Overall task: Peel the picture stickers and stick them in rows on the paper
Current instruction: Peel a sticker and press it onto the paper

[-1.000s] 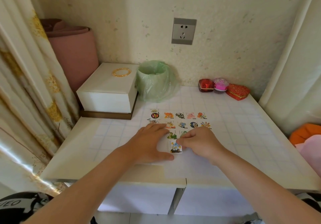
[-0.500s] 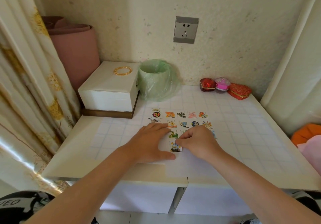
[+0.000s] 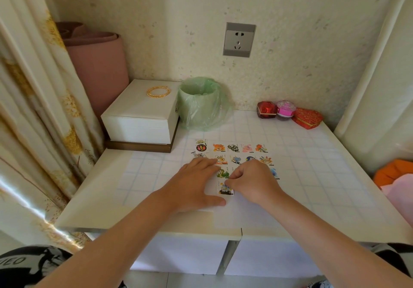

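I see L hand (image 3: pixel 196 187) spread flat on white paper sheet (image 3: pixel 245 216); R hand (image 3: pixel 252 182) curled, pinching small square cartoon sticker (image 3: pixel 225 190) just right of L thumb.

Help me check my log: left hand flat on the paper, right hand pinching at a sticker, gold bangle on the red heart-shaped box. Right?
One slip: the head view shows the gold bangle on the white box, not the red heart-shaped box. The left hand does lie flat on the paper, and the right hand pinches at a sticker.
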Action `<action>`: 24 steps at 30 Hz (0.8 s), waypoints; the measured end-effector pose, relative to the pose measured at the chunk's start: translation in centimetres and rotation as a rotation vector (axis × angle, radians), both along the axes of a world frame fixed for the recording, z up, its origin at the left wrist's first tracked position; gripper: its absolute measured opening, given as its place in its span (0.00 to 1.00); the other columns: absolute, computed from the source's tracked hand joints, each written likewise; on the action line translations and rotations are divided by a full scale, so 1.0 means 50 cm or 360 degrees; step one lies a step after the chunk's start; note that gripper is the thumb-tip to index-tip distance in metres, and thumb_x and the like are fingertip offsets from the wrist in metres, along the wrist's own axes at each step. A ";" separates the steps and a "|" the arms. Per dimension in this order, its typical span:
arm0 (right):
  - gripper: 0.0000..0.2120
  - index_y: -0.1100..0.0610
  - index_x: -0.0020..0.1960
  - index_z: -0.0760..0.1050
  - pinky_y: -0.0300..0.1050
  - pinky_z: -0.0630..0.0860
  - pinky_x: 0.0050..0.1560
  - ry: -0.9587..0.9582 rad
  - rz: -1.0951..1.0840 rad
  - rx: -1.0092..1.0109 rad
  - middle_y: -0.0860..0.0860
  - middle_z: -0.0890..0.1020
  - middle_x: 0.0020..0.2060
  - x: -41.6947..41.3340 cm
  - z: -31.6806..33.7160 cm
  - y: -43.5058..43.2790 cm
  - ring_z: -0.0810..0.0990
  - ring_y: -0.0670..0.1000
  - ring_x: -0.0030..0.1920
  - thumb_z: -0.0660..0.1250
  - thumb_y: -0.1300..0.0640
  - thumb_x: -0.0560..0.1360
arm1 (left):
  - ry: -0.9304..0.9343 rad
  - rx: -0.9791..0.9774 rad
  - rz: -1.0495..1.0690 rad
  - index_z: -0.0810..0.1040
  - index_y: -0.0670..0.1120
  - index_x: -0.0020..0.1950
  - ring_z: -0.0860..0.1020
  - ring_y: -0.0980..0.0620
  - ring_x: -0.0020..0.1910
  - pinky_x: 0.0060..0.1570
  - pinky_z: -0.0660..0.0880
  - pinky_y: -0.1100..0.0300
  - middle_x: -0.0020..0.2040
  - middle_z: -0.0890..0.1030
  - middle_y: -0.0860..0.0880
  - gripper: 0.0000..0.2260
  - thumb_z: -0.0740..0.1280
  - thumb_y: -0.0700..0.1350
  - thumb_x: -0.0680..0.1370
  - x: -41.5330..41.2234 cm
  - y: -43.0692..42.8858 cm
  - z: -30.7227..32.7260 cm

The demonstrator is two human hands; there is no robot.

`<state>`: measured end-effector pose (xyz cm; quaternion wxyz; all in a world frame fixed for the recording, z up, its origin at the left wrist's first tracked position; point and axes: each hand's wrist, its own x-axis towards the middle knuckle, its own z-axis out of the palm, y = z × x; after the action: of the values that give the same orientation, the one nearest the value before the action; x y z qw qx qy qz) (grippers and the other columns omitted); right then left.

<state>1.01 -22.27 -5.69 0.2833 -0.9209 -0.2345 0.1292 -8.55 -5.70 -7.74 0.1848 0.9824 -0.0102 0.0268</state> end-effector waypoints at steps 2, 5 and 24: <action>0.03 0.49 0.37 0.85 0.44 0.80 0.38 -0.0013 0.0013 -0.0008 0.44 0.84 0.31 0.001 0.002 0.000 0.81 0.45 0.34 0.77 0.52 0.68 | -0.0114 -0.0043 -0.0051 0.68 0.54 0.74 0.54 0.59 0.75 0.73 0.56 0.57 0.75 0.63 0.59 0.35 0.70 0.66 0.70 -0.004 -0.001 -0.001; 0.03 0.49 0.39 0.86 0.43 0.78 0.36 -0.0025 0.0030 -0.0024 0.44 0.83 0.30 0.002 0.001 0.000 0.81 0.45 0.34 0.76 0.51 0.69 | -0.0242 -0.0092 -0.0138 0.77 0.55 0.66 0.66 0.58 0.66 0.65 0.68 0.58 0.65 0.73 0.59 0.25 0.71 0.62 0.71 -0.011 -0.005 -0.002; 0.13 0.45 0.51 0.84 0.43 0.73 0.33 -0.1049 0.0637 -0.0160 0.44 0.79 0.46 -0.010 -0.033 -0.070 0.81 0.51 0.45 0.60 0.49 0.79 | -0.0505 0.0419 -0.0396 0.80 0.53 0.66 0.77 0.46 0.65 0.66 0.73 0.54 0.66 0.79 0.48 0.18 0.56 0.54 0.82 -0.054 0.007 -0.040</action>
<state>0.49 -25.79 -7.32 0.1164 -0.8618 -0.4815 -0.1096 -11.27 -5.35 -9.77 0.0531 0.9726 -0.1635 0.1563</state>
